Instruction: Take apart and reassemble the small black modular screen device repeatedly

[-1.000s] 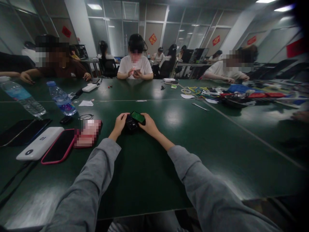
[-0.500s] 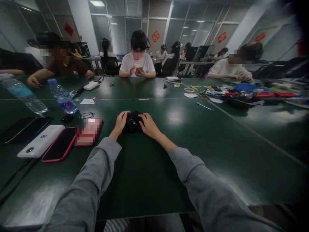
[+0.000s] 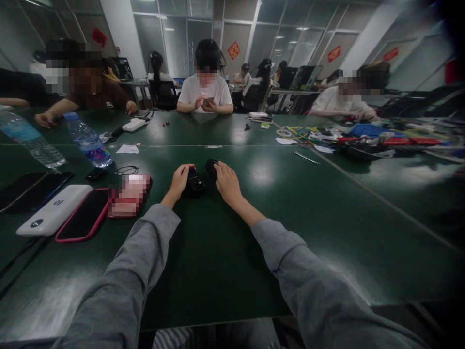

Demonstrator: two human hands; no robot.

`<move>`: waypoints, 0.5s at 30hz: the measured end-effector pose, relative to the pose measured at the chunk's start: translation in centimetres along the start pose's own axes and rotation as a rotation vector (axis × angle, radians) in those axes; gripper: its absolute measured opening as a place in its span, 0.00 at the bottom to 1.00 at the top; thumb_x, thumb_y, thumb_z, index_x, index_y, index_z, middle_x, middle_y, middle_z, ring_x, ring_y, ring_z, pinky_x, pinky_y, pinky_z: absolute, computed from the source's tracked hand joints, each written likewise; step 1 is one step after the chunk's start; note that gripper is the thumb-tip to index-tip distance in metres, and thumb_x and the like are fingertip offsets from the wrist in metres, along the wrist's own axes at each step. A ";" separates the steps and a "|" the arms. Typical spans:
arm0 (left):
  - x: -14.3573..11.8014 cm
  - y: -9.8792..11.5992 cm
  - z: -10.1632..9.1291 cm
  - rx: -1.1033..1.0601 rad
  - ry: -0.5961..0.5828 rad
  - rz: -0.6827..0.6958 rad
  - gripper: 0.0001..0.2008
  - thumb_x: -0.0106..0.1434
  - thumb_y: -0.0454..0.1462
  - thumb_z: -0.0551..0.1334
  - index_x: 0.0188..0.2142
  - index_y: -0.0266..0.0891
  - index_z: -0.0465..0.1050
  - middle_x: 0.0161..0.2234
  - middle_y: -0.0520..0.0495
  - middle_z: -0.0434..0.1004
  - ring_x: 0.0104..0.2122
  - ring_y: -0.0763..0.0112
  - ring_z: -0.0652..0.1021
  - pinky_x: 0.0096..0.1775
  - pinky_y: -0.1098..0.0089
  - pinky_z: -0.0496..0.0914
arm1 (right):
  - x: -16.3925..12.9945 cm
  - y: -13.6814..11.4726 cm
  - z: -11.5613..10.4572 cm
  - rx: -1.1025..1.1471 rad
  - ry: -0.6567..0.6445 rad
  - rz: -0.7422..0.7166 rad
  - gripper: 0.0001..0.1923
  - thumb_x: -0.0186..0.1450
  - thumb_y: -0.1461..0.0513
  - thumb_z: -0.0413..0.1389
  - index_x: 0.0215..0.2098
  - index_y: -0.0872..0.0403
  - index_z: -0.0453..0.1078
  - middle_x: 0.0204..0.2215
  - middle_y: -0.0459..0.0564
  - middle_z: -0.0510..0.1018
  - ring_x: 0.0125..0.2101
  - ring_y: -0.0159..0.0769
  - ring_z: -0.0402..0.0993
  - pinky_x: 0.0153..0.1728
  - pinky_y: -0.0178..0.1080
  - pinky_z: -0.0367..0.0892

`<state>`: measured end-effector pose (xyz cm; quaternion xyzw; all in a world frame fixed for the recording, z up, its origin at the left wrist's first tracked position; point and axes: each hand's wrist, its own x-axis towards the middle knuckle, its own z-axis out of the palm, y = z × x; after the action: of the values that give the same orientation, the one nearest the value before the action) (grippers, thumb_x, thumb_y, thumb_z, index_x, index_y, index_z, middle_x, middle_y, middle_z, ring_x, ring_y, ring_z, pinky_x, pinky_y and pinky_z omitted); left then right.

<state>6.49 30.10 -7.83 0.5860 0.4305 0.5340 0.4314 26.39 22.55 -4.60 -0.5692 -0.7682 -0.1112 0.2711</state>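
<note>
Just above the green table, or resting on it, is a small black boxy device [image 3: 196,185] with pale marks on its face; I cannot make out its exact kind. My left hand [image 3: 179,181] is closed round its left side, thumb along the top edge. A second dark piece, a black block-like part [image 3: 211,167], sits at the fingertips of my right hand [image 3: 228,182], which is closed on it from the right. A narrow gap separates the two black pieces. My right fingers cover much of the second piece.
Left of my hands lie a pink phone case [image 3: 130,196], a red-edged phone [image 3: 85,213], a white power bank [image 3: 56,209] and a water bottle [image 3: 89,140]. A metal wrench [image 3: 306,158] and tangled cables [image 3: 308,135] are at the right. A person [image 3: 204,92] sits opposite with a phone.
My right hand has moved slightly right, taking the black block-like part away from the boxy device. Between the two pieces a gap now shows. The left hand keeps its grip; the view shifted slightly.
</note>
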 end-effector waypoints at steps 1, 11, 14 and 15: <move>0.0 0.1 0.0 0.000 -0.003 0.005 0.17 0.70 0.45 0.55 0.49 0.39 0.76 0.45 0.43 0.81 0.45 0.62 0.79 0.51 0.59 0.72 | 0.0 -0.1 0.0 -0.020 -0.011 -0.029 0.29 0.66 0.75 0.47 0.65 0.62 0.61 0.65 0.65 0.64 0.66 0.51 0.59 0.64 0.56 0.59; 0.1 -0.1 0.2 0.061 0.024 0.091 0.16 0.70 0.44 0.55 0.46 0.39 0.77 0.46 0.43 0.81 0.47 0.62 0.79 0.53 0.60 0.70 | -0.4 -0.8 1.0 0.078 0.002 -0.136 0.22 0.72 0.63 0.49 0.62 0.60 0.64 0.66 0.63 0.64 0.67 0.50 0.57 0.66 0.56 0.54; 0.1 0.1 0.0 0.071 0.034 0.100 0.17 0.70 0.46 0.56 0.47 0.39 0.77 0.46 0.42 0.80 0.47 0.62 0.79 0.53 0.60 0.70 | -0.3 -0.8 1.1 0.169 0.075 -0.053 0.20 0.73 0.63 0.46 0.61 0.58 0.65 0.61 0.62 0.68 0.63 0.49 0.62 0.63 0.55 0.60; -0.1 0.3 0.0 0.094 0.054 0.114 0.17 0.70 0.47 0.57 0.47 0.39 0.76 0.46 0.42 0.80 0.47 0.62 0.79 0.53 0.60 0.70 | -0.2 -0.6 1.1 0.197 0.111 -0.022 0.20 0.73 0.62 0.46 0.60 0.59 0.65 0.60 0.63 0.69 0.62 0.49 0.63 0.61 0.54 0.62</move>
<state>6.45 29.95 -7.53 0.6144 0.4325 0.5527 0.3605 25.54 22.70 -5.52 -0.5241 -0.7656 -0.0694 0.3665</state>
